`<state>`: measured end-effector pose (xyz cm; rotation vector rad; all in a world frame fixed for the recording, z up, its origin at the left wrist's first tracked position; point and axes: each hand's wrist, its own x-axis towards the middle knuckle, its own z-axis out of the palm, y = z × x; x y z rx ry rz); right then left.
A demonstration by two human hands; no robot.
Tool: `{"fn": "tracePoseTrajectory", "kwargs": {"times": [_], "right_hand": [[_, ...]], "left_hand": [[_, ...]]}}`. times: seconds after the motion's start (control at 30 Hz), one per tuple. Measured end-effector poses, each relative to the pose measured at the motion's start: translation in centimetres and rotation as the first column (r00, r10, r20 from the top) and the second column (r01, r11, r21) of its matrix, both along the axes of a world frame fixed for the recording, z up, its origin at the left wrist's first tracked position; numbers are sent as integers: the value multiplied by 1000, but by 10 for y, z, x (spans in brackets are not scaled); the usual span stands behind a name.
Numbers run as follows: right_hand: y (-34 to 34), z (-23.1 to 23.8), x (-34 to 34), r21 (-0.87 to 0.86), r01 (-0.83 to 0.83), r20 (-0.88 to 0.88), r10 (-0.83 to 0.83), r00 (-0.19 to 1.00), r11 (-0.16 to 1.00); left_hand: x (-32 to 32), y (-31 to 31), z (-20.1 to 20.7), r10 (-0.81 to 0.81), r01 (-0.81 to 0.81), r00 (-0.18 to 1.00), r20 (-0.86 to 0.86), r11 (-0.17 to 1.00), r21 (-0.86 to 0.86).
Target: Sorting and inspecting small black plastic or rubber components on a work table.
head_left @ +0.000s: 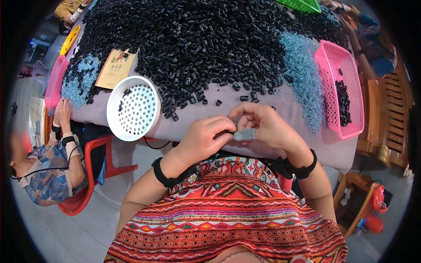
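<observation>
Close in front of my body, my two hands meet at the table's near edge. My left hand (204, 136) is closed in a pinch, with a small black plastic piece (227, 133) partly showing at its fingertips. My right hand (268, 125) is closed beside it, its fingers curled in toward the same spot; what they hold is hidden. A grey fabric wrap (244, 134) covers one digit of my right hand. Beyond my hands spreads a large pile of black plastic pieces (197, 48), with several loose ones along its near edge.
Clear bluish small parts (300, 79) lie right of the pile. A pink basket (340, 129) there holds black pieces. On the left are a white perforated bowl (133, 109), a yellow booklet (115, 72) and a pink basket (56, 81). A person (52, 168) sits by a red chair (90, 175).
</observation>
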<state>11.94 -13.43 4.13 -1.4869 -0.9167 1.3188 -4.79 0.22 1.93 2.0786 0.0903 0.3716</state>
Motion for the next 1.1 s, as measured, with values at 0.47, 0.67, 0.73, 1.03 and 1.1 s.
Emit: {"fn": "tracePoseTrajectory", "kwargs": {"times": [0.47, 0.67, 0.73, 1.03, 1.1], "right_hand": [[27, 4, 7, 4, -95, -263, 93, 960, 995], [52, -23, 14, 233, -121, 779, -111, 617, 965], [61, -28, 4, 212, -144, 824, -98, 558, 967], [61, -24, -11, 190, -263, 893, -55, 446, 946], [58, -29, -10, 185, -247, 888, -54, 456, 951]], "left_hand": [[-15, 3, -8, 112, -134, 991, -76, 724, -677], [-12, 9, -9, 187, -88, 980, 66, 710, -699], [-14, 9, -6, 203, -103, 978, 53, 683, -723], [-16, 20, -9, 208, -161, 976, -60, 510, -845], [-14, 18, -6, 217, -185, 973, -75, 545, -818]]}}
